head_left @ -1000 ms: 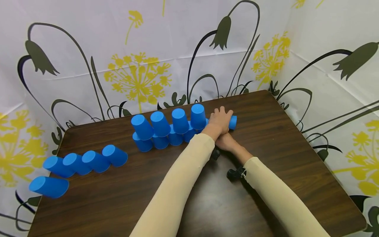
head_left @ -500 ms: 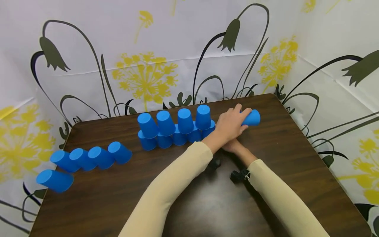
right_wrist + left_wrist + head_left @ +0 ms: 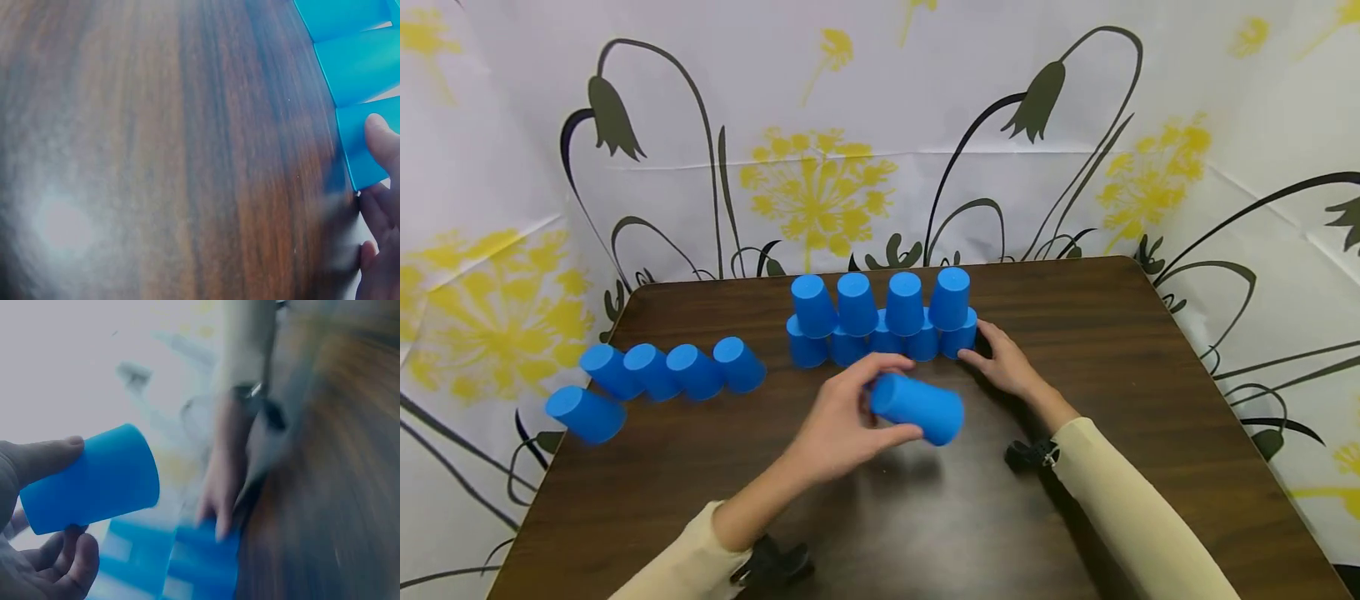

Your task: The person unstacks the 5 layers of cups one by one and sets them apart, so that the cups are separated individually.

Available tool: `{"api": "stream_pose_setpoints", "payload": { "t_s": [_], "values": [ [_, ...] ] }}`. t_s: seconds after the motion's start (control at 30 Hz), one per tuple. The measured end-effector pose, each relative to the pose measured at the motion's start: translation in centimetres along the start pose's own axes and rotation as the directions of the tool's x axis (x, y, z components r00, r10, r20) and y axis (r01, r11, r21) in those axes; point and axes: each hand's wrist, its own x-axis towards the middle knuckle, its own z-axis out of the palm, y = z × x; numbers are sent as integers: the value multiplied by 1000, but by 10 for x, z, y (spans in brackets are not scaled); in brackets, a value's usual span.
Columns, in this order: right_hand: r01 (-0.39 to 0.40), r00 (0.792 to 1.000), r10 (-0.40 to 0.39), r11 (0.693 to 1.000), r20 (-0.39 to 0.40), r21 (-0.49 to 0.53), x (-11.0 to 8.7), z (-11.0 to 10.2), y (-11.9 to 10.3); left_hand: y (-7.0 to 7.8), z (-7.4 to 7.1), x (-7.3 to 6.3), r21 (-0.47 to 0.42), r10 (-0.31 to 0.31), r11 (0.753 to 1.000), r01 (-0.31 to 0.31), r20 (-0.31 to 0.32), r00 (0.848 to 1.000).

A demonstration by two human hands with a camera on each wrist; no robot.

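Note:
My left hand (image 3: 835, 429) grips a blue plastic cup (image 3: 919, 408) between thumb and fingers, tilted on its side above the table, in front of the stacked cups. In the left wrist view the held cup (image 3: 94, 481) shows the thumb on one side and fingers on the other. My right hand (image 3: 1011, 367) is at the right end of the stack, holding the end bottom cup (image 3: 958, 340) with thumb in front and fingers at its far side. The right wrist view shows that thumb on the end cup (image 3: 359, 140).
Upside-down blue cups form a lower row with several upper cups (image 3: 905, 302) on top, near the table's back edge. More blue cups (image 3: 655, 371) stand in a row at left, with one separate cup (image 3: 587, 414) in front. A patterned cloth (image 3: 820, 83) hangs behind the brown table (image 3: 1112, 400).
My left hand, previously crossed over the right at the far end, has swung left and toward me carrying a cup. My right hand stays at the stack's right end.

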Motion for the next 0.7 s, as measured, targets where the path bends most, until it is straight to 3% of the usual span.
{"api": "stream_pose_setpoints", "payload": {
  "t_s": [0.07, 0.13, 0.17, 0.23, 0.3, 0.37, 0.4, 0.47, 0.53, 0.63, 0.7],
  "values": [
    [-33, 999, 33, 999, 0, -23, 1, 1, 0, -11, -31, -30, -19, -144, 990, 142, -101, 984],
    [-42, 999, 42, 999, -2, -25, 0, -1, 0, -23, -62, -57, 0, -249, 967, 257, -238, 939],
    [-45, 999, 45, 999, -6, -23, 0, -2, 0, -29, -76, -69, 13, -282, 954, 301, -313, 907],
    [-43, 999, 43, 999, -12, -16, -1, -4, 0, -41, -103, -91, 67, -329, 914, 400, -454, 828],
    [-38, 999, 38, 999, -18, -8, -1, -5, -1, -53, -125, -108, 140, -327, 866, 480, -568, 755],
    [-41, 999, 41, 999, -12, -6, -1, -5, -1, -66, -142, -122, 227, -304, 801, 554, -643, 703],
    [-42, 999, 42, 999, -4, -8, -1, -4, -2, -72, -148, -128, 274, -295, 757, 593, -666, 685],
    [-43, 999, 43, 999, 10, -11, 0, -2, -3, -86, -158, -138, 351, -286, 673, 651, -689, 666],
    [-47, 999, 47, 999, 19, -14, 0, 0, -3, -98, -163, -142, 394, -303, 606, 691, -689, 658],
    [-38, 999, 39, 999, 14, -17, 0, 1, -2, -113, -165, -140, 410, -345, 554, 725, -679, 648],
    [-34, 999, 34, 999, 6, -19, 0, 1, -2, -121, -165, -137, 412, -359, 547, 729, -671, 649]
  ]
}}
